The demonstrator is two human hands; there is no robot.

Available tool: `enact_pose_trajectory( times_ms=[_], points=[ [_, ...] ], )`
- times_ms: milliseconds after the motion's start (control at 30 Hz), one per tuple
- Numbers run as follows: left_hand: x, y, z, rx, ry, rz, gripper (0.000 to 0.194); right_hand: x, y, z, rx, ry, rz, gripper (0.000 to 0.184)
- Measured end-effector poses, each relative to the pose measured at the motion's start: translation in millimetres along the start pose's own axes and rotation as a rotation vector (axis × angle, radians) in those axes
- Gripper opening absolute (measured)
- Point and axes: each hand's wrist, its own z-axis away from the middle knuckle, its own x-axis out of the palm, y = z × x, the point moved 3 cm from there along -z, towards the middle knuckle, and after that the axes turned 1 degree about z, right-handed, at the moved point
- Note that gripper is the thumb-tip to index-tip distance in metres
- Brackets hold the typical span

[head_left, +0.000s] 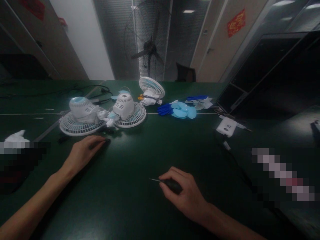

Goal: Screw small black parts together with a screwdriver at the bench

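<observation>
My right hand [183, 193] is closed around the dark handle of a screwdriver [172, 185]. Its thin metal shaft points left, low over the green table. Farther forward on the left, my left hand [87, 146] pinches a small dark piece [107, 141], too dim to name, at the table top. Just beyond that hand, a white fan [83, 115] lies with its grille down, and a second white fan [125, 110] lies beside it. Small dark bits lie near their edges.
Behind them a third small fan [151, 91] leans with its grille up. Light-blue fan blades [183, 110] lie by blue gloves [165, 109]. A white box-shaped part [226, 126] with a cable is at right. Black cords [82, 90] cross the table's far left; a large floor fan [150, 46] stands beyond.
</observation>
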Motion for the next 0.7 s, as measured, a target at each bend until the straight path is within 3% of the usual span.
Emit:
enact_pose_trajectory(
  times_ms=[100,233,333,400,533,700],
  points=[
    [15.5,32.7,7.3,0.161,-0.092,0.07,0.039,0.2,-1.5,-1.2,0.009,0.002,0.006,0.012],
    [51.8,104.2,32.7,0.396,-0.302,0.282,0.025,1.9,-1.5,-0.8,0.015,0.029,0.068,0.012],
    [71.3,141.4,48.4,0.409,-0.34,0.425,0.016,3.6,-1.3,1.1,-0.001,0.045,0.136,0.012],
    [77.4,149.8,53.1,0.374,-0.339,0.462,0.013,4.5,-1.1,2.3,-0.012,0.039,0.164,0.014],
    [78.7,145.7,53.6,0.335,-0.323,0.466,0.024,4.0,-1.0,2.5,-0.012,0.05,0.178,0.014],
    [78.5,144.6,52.7,0.377,-0.345,0.489,0.02,3.2,-3.0,0.7,-0.007,0.06,0.183,0.015]
  ],
)
